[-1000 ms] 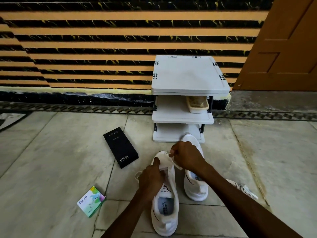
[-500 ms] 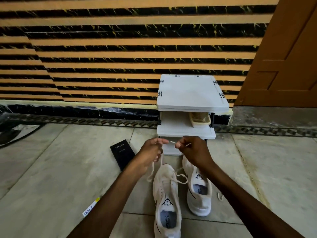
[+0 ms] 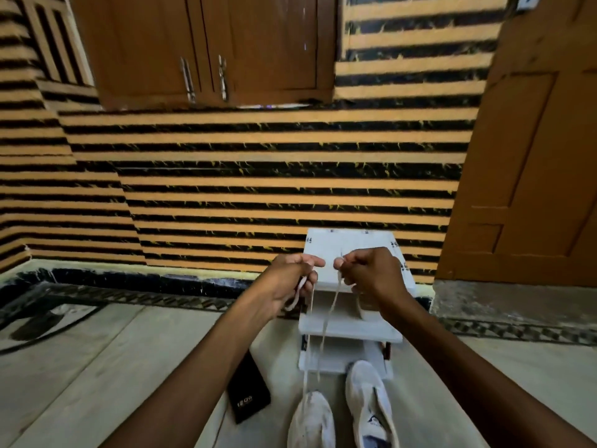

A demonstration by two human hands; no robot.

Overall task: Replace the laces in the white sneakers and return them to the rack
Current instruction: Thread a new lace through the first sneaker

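left hand (image 3: 290, 279), right hand (image 3: 371, 276) pinching lace (image 3: 326, 321) ends | left sneaker (image 3: 311, 421) looking mid-lacing | right sneaker (image 3: 368, 392), rack (image 3: 352, 331) trip pending

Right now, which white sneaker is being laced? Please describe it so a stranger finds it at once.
Find the white shoe rack against the striped wall; two sneakers lie on the floor before it. The sneaker being laced lies nearer the black box. Only from it does a white lace rise to the left hand and right hand, not from the other sneaker.
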